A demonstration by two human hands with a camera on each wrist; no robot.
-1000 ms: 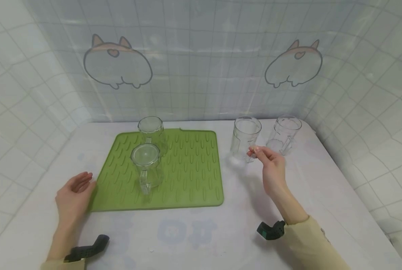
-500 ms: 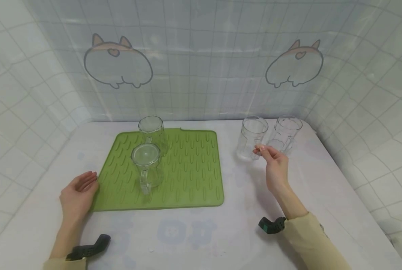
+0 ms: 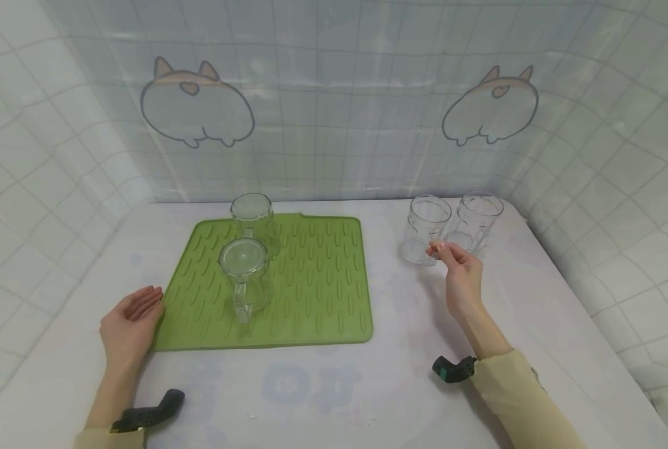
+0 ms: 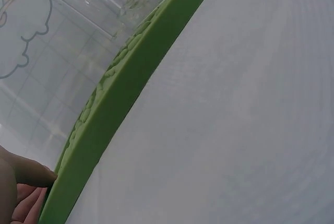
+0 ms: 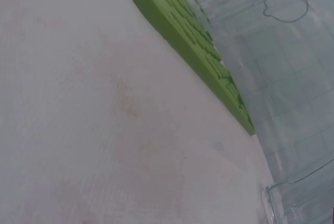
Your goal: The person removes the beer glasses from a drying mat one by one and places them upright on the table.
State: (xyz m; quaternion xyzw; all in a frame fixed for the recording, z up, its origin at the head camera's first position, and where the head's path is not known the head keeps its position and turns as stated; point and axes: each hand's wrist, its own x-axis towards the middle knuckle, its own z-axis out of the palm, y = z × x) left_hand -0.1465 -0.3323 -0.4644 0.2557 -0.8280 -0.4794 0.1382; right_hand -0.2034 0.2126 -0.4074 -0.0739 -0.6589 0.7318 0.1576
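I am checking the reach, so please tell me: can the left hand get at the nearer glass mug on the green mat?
Probably yes: the left hand is at the left edge of the green mat, and only bare mat lies between it and the nearer mug.

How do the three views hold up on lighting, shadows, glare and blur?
Head: bright, pale glare streaks on the back wall, a soft shadow on the table by the right hand. Left wrist: dimmer, a mug hazy. Right wrist: also dim, tabletop smeary, the mat crisper.
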